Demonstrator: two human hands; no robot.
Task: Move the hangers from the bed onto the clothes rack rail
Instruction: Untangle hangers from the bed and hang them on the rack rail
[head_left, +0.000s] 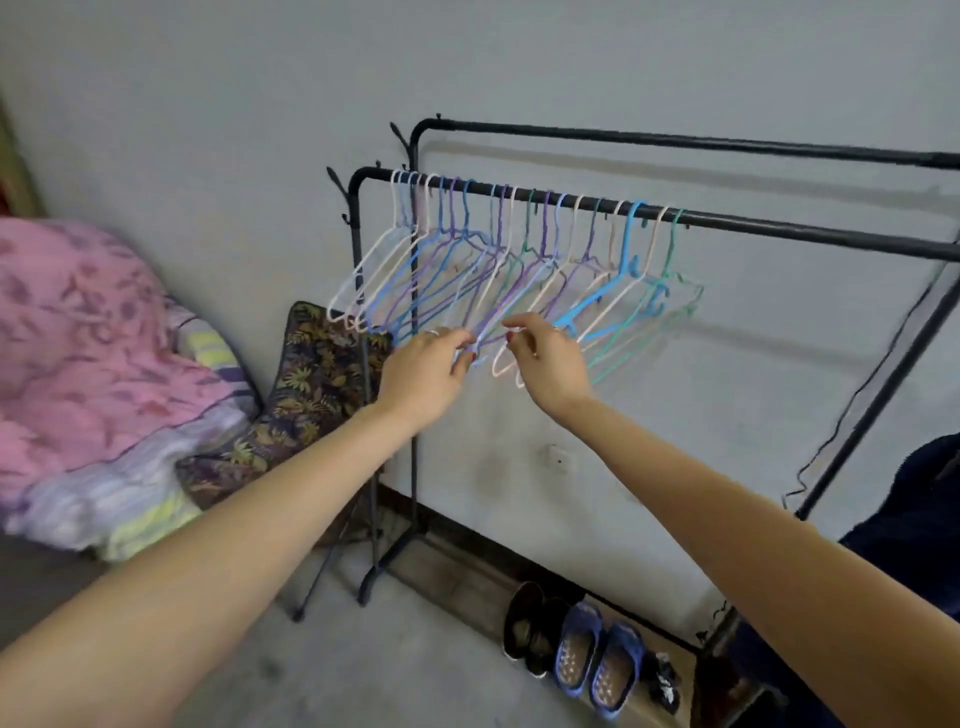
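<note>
Below the near rail (727, 222) of the black clothes rack, the left hand (423, 371) is pinching the lower corner of a purple hanger (511, 296) between curled fingers, arm stretched forward. Just right, the right hand (545, 358) is pinching a white hanger (558, 291) likewise. The hangers (519, 270) are hanging in a row along the rail.

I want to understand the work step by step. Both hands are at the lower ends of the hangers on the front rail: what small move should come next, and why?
Probably the left hand and right hand should spread the hangers apart along the front rail. They hang crowded toward its left end, lower ends overlapping at the fingers, while the right part is bare.
</note>
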